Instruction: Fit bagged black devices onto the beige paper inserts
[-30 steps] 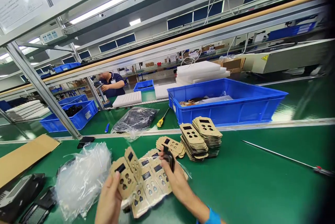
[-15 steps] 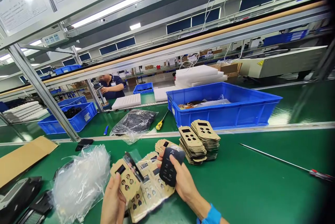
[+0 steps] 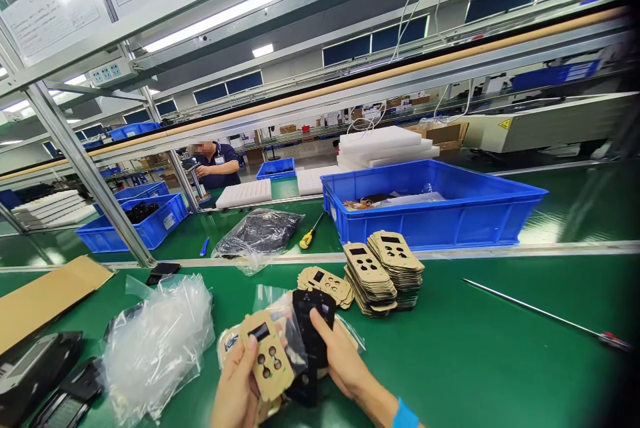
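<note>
The left hand [image 3: 236, 389] pinches a tan keypad card [image 3: 265, 363] in closed fingers [image 3: 249, 356]; the right hand [image 3: 343, 365] grips the black keypad panel [image 3: 313, 338], now drawn in against the card instead of apart, above the green surface [image 3: 475, 348]

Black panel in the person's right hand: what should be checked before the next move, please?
1. Left hand grips the tan punched card sheet: ok.
2. Right hand holds the flat black plastic panel: ok.
3. Panel free of the clear plastic film: not ok, film drapes over it.
4. Sheet's holes lined up with panel: cannot tell.
5. Two stacks of tan sheets stand apart from both hands: ok.
6. Long thin screwdriver lies well to the right on the green table: ok.
</note>
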Available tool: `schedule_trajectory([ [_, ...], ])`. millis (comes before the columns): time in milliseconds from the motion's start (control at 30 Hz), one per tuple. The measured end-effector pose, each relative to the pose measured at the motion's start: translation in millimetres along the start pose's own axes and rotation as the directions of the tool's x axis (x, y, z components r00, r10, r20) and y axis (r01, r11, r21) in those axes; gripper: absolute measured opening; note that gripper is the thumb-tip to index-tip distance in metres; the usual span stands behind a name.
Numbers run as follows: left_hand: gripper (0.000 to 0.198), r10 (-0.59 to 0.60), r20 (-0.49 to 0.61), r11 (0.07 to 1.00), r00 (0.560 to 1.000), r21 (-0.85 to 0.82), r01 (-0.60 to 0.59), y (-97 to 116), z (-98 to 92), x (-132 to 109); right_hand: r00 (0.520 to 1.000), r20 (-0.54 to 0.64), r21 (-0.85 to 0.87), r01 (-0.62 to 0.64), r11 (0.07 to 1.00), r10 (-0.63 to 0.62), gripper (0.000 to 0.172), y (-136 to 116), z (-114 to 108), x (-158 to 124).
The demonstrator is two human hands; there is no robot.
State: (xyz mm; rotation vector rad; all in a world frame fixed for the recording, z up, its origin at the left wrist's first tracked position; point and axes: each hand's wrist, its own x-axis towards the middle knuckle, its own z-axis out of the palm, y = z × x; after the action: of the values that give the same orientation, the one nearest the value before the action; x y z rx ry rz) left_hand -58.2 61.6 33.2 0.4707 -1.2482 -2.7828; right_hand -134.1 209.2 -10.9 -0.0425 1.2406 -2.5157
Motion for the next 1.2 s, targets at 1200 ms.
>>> schedule_trajectory([
  [1200,0.053,0.020,-0.045,0.974,0.999,0.225,-0.009,1.5,-12.2,-0.9,0.453,0.885,-0.463,0.841,-0.279,-0.103,0.088,2.8,-5.6,-11.8],
])
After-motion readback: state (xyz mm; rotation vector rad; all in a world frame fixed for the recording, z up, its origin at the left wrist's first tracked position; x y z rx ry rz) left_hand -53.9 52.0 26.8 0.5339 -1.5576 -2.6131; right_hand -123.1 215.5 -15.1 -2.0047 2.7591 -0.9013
